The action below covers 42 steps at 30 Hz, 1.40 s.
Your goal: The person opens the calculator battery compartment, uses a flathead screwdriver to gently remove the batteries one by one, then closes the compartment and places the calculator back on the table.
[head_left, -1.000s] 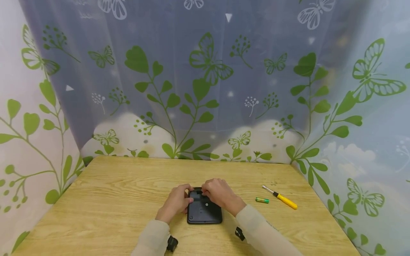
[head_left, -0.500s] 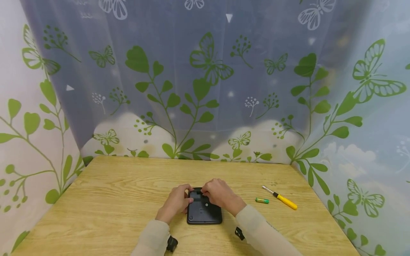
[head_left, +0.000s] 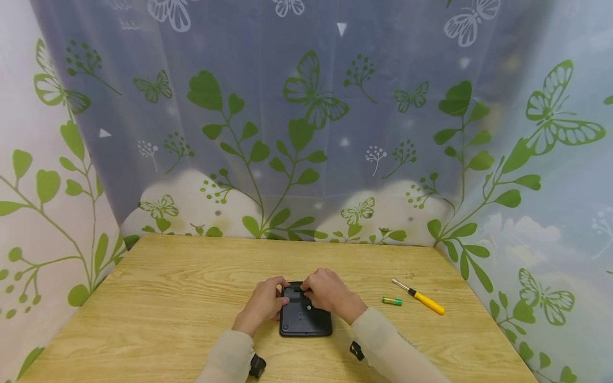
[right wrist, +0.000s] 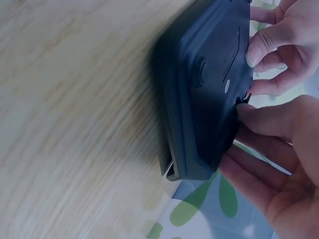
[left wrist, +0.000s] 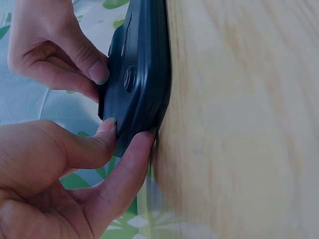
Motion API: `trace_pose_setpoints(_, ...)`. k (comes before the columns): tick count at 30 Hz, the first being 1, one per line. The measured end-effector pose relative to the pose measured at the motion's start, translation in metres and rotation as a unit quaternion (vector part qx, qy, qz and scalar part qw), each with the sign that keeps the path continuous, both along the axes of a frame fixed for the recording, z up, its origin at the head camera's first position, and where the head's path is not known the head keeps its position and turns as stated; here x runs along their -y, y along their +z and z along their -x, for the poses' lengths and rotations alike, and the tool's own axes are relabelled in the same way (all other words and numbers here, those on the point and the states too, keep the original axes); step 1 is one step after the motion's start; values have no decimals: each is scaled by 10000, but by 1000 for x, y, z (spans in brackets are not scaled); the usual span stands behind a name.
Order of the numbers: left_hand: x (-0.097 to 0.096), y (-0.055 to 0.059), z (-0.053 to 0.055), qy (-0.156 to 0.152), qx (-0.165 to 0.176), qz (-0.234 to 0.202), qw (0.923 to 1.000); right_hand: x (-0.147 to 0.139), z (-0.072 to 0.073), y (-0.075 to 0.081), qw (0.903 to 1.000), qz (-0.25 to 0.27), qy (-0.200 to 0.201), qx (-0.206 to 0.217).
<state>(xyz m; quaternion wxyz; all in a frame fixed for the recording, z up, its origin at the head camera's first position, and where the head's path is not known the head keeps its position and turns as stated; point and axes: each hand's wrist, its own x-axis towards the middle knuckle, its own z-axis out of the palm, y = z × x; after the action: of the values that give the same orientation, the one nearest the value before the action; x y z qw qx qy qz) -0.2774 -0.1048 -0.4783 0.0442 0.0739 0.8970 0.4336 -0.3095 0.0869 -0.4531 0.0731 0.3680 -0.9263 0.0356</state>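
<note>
A black calculator (head_left: 306, 322) lies face down on the wooden table, its back facing up with a round foot and a small pale dot. My left hand (head_left: 261, 300) grips its far left corner, thumb (left wrist: 105, 134) on the back and a finger along the edge. From the far right side my right hand (head_left: 330, 290) bends over the back. Its thumb (right wrist: 251, 113) and fingertips pinch a small black battery cover (right wrist: 247, 98), partly hidden by them. Beside the fingertips a dark recess (head_left: 298, 288) shows in the back.
A green battery (head_left: 391, 301) lies on the table (head_left: 191, 298) to the right of the calculator. Farther right is a screwdriver (head_left: 426, 300) with a yellow handle, its tip pointing away and left. A patterned curtain (head_left: 306, 159) hangs behind the far table edge.
Both hands keep the same places on the calculator; only a very slight shift of the whole head view shows. Battery and screwdriver have not moved.
</note>
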Motion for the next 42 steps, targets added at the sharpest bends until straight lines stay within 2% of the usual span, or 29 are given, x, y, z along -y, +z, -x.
trace_pose_setpoints(7, -1, 0, 0, 16, 41, -15, 10000, 0, -1, 1, 9997, 207, -59, 103)
trace_pose_setpoints(15, -1, -1, -1, 24, 2, -61, 10000, 3, -5, 0, 9997, -194, -146, 51)
trace_pose_setpoints(22, -1, -2, -1, -8, -59, -9, 10000, 5, -9, 2, 9997, -88, -194, -103)
trace_pose_setpoints(32, 0, 0, 1, 32, -3, 131, 9999, 9, -7, 0, 9992, -142, -385, -25)
trace_pose_setpoints(42, -1, 2, 0, 34, 19, 140, 9999, 8, -5, -2, 9980, 267, -547, 137)
